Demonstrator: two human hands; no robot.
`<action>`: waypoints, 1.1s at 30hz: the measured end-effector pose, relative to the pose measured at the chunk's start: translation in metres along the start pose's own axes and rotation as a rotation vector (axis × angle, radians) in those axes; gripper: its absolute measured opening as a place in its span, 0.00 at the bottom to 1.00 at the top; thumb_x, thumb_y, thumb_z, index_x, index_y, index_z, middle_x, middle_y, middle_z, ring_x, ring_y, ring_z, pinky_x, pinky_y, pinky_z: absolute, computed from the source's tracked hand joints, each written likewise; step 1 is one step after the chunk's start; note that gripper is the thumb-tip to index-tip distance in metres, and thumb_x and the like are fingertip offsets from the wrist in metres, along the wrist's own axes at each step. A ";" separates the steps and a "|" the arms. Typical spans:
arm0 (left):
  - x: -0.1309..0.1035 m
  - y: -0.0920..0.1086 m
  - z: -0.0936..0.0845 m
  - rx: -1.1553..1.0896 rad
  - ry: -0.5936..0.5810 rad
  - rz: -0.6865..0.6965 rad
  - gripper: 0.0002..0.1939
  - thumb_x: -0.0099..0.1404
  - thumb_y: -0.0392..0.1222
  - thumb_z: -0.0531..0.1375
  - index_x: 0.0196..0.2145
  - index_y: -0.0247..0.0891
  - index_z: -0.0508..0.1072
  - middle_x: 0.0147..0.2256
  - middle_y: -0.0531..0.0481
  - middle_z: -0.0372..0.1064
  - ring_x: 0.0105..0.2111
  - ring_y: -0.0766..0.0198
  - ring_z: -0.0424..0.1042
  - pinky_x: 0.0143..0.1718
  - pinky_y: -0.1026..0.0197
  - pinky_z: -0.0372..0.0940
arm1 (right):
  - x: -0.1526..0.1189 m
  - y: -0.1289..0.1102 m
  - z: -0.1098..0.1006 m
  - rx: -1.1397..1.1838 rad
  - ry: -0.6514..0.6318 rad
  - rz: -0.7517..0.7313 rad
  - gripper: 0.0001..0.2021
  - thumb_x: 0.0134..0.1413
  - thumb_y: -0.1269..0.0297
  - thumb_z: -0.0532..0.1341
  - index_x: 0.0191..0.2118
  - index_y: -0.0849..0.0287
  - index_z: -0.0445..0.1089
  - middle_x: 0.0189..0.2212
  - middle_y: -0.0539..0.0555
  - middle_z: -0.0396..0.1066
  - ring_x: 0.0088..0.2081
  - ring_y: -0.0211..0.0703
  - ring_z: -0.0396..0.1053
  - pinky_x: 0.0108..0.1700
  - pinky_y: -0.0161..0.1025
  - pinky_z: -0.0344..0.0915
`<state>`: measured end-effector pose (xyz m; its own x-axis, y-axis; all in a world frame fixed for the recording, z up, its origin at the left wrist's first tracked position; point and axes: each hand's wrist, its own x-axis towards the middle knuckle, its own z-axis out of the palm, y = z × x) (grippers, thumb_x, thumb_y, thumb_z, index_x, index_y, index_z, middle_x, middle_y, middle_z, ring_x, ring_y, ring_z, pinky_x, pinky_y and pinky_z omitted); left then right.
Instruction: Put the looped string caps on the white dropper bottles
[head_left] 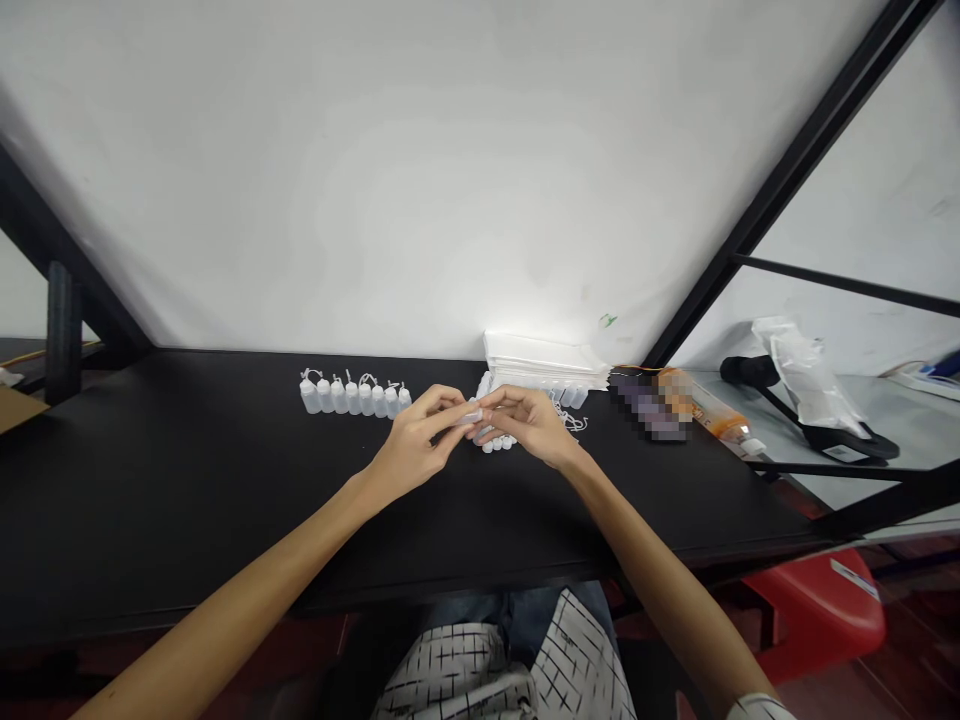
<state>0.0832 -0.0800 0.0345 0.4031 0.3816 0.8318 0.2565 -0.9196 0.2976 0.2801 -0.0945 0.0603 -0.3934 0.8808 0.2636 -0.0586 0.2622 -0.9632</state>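
Above the middle of the black table, my left hand (424, 440) has its fingers closed around a small translucent plastic bottle (470, 416), held roughly sideways. My right hand (521, 422) pinches the other end of the same bottle, and its fingers hide whatever cap is there. To the left stands a row of several small squeeze bottles (354, 399) with white caps and thin cords on top. More small bottles (501, 443) lie behind and under my right hand, partly covered by it. White cords (574, 420) lie in a loose tangle just right of that hand.
A stack of white sheets or bags (544, 358) lies against the wall. Right of it are a blurred dark item (651, 408) and an orange-labelled bottle (716, 412) on its side. Black metal bars (787, 130) frame the table (187, 480); a red stool (825, 615) stands below right.
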 end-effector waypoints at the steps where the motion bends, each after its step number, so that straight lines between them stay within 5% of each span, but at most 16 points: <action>1: 0.002 0.002 -0.001 -0.017 -0.002 -0.054 0.14 0.68 0.33 0.57 0.50 0.38 0.74 0.42 0.45 0.67 0.34 0.67 0.71 0.33 0.63 0.69 | 0.000 -0.001 0.000 -0.022 0.027 -0.037 0.14 0.51 0.57 0.68 0.38 0.62 0.71 0.32 0.55 0.76 0.35 0.46 0.78 0.38 0.44 0.76; 5: 0.006 0.004 -0.003 -0.112 -0.039 -0.272 0.16 0.70 0.41 0.56 0.53 0.35 0.72 0.34 0.49 0.67 0.26 0.69 0.69 0.28 0.65 0.69 | -0.001 -0.001 -0.003 -0.132 0.124 -0.172 0.12 0.53 0.58 0.67 0.40 0.60 0.73 0.32 0.54 0.76 0.35 0.45 0.77 0.39 0.44 0.76; 10: 0.008 0.003 -0.009 -0.222 -0.127 -0.362 0.15 0.69 0.44 0.56 0.48 0.35 0.75 0.34 0.48 0.69 0.22 0.71 0.67 0.23 0.66 0.67 | -0.002 0.003 -0.002 -0.174 0.075 -0.126 0.15 0.55 0.57 0.65 0.45 0.60 0.74 0.30 0.55 0.76 0.34 0.46 0.76 0.40 0.47 0.76; 21: 0.007 -0.001 -0.011 -0.050 -0.052 -0.125 0.12 0.68 0.35 0.58 0.47 0.35 0.75 0.39 0.44 0.74 0.36 0.64 0.72 0.37 0.62 0.68 | -0.001 0.009 0.003 -0.078 0.079 -0.144 0.17 0.54 0.55 0.66 0.44 0.62 0.75 0.28 0.55 0.76 0.31 0.46 0.77 0.37 0.46 0.75; 33: 0.001 -0.007 -0.009 0.030 -0.069 0.013 0.15 0.70 0.33 0.54 0.52 0.39 0.72 0.41 0.44 0.71 0.36 0.64 0.72 0.34 0.62 0.69 | 0.000 0.008 0.003 -0.022 0.071 -0.071 0.15 0.52 0.57 0.67 0.41 0.62 0.74 0.27 0.54 0.76 0.30 0.45 0.77 0.36 0.43 0.75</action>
<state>0.0738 -0.0735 0.0376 0.4657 0.3762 0.8010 0.2770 -0.9216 0.2718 0.2770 -0.0934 0.0526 -0.3230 0.8852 0.3348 -0.0638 0.3326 -0.9409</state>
